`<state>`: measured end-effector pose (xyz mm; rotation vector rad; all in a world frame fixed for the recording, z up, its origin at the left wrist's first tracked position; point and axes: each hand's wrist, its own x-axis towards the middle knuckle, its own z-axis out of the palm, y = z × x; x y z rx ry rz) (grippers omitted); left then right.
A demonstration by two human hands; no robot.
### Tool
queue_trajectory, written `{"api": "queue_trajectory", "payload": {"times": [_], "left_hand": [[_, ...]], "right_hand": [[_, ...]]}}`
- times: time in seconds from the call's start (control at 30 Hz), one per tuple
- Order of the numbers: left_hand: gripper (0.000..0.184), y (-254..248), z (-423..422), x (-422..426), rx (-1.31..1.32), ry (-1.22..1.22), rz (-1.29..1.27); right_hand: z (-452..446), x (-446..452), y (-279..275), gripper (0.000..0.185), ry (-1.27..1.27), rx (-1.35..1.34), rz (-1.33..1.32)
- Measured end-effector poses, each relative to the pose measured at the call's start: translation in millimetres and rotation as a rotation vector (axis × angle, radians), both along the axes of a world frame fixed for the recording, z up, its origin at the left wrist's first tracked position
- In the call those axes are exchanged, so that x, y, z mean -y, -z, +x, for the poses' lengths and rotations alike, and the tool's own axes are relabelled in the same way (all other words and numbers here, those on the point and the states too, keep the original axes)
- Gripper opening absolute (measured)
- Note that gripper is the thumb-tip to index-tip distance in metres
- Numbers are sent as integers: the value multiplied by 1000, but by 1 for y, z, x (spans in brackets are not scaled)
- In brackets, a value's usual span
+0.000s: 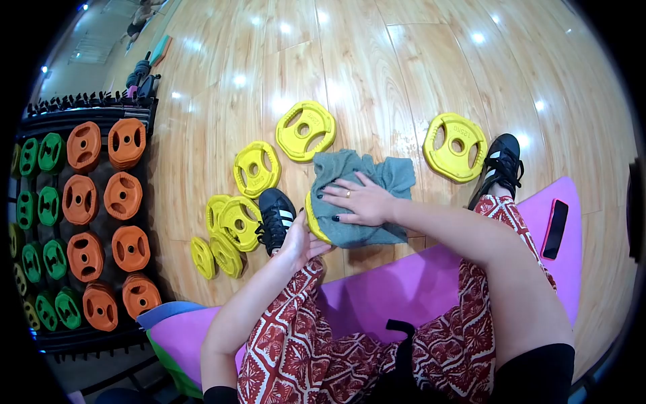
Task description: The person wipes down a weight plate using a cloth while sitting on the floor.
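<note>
A yellow weight plate (314, 219) lies mostly hidden under a grey-green cloth (397, 176), only its left edge showing. My left hand (304, 241) grips that edge from the lower left, the thumb up along the rim. On top of the cloth my right hand (362, 202) rests flat, fingers stretched out and apart, pressing it against the plate. Both hands are between my two black shoes. Just beyond the cloth another yellow plate (289, 128) lies on the wooden floor, and one more yellow plate (437, 158) is by my right shoe (501, 165).
Several more yellow plates (240, 222) lie beside my left shoe (272, 219). A rack (101, 161) on the left carries orange plates (122, 195) and green plates (51, 205). I sit on a purple mat (383, 286), with a phone (555, 229) at its right end. A person (140, 19) is far back.
</note>
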<state>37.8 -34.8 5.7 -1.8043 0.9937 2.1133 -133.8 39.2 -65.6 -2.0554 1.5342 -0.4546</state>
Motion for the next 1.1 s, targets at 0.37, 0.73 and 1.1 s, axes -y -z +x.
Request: {"api": "queue_trajectory", "payload": {"times": [0.37, 0.73, 1.1], "left_hand": [[37, 1, 4, -2, -51, 161, -98], [29, 20, 5, 1, -40, 719, -945], [25, -14, -19, -10, -237, 1126, -1700]], "right_hand": [[-80, -26, 31, 47, 234, -516, -99], [-105, -1, 30, 21, 255, -504, -323], [-109, 30, 4, 25, 1010, 466, -189]]}}
